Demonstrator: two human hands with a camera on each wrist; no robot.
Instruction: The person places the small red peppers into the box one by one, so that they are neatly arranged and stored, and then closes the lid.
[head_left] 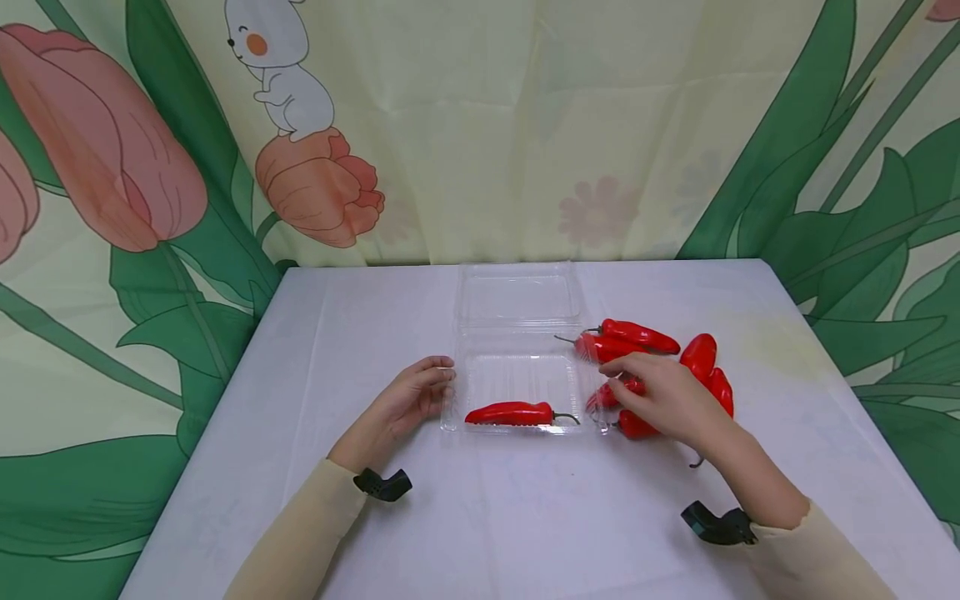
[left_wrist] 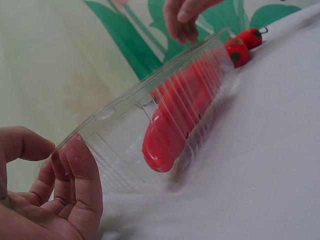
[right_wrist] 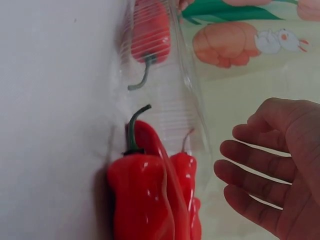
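A clear plastic clamshell box (head_left: 517, 379) lies on the table with its lid (head_left: 519, 297) folded back, away from me. One red chili pepper (head_left: 510, 413) rests inside along the near wall, its stem to the right. My left hand (head_left: 412, 400) pinches the box's left rim between thumb and fingers, as the left wrist view shows. Over the pile of red peppers (head_left: 637, 335) to the right of the box hangs my right hand (head_left: 667, 400). Its fingers are relaxed and spread, with nothing in them in the right wrist view. It hides part of the pile.
A white cloth covers the table (head_left: 390, 542). Several peppers, among them one at the pile's right side (head_left: 699, 356), lie close against the box's right wall. Behind the table hangs a curtain (head_left: 465, 167) printed with tulips and a rabbit.
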